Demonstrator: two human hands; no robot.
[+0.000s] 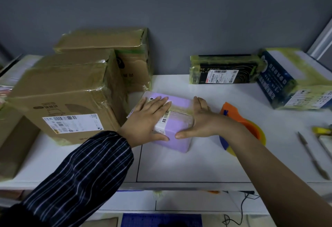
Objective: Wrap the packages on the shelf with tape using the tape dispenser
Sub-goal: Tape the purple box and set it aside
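head view: the purple package sits mid-frame on the white shelf, with a yellowish tape strip across its top. the left hand lies flat on the top, fingers straight, thumb on the near face. the right hand presses straight fingers against the package's right side, thumb touching the near face. just right, partly behind that wrist, lies the orange tape dispenser. taped cardboard boxes stand at left.

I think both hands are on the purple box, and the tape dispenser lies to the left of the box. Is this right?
Not quite: the head view shows the tape dispenser lying to the right of the purple box. The left hand and right hand are both on the box.
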